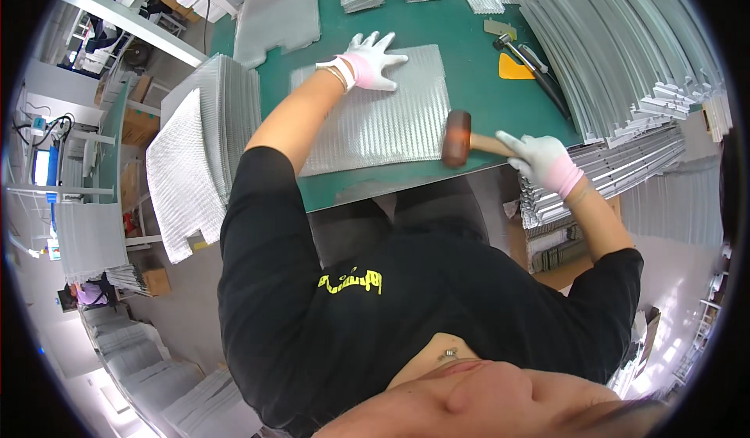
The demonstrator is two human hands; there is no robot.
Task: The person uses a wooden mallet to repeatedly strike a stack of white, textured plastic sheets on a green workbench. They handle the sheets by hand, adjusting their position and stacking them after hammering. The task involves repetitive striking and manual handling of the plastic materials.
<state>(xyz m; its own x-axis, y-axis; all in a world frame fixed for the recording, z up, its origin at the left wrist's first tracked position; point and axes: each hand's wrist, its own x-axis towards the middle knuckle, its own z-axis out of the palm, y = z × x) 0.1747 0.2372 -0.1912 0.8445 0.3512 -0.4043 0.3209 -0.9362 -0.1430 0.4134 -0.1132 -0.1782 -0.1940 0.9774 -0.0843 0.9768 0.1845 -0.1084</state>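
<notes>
Seen from above: green table with one silvery ribbed metal sheet lying flat near its front edge. Left hand, in a white glove with a pink cuff, spread open and pressed palm-down on the sheet's far edge. Right hand, gloved the same way, closed around the wooden handle of a mallet, forefinger stretched along the handle; dark rubber head resting at the sheet's near right corner, touching or just above it, hard to tell which. Sheet looking mostly flat, so flattening seemingly under way rather than finished; no telling how many blows remain. Left of the sheet, a tall stack of similar sheets. Right of the sheet, a yellow scraper, dark hand tools and fanned stacks of long metal strips.
</notes>
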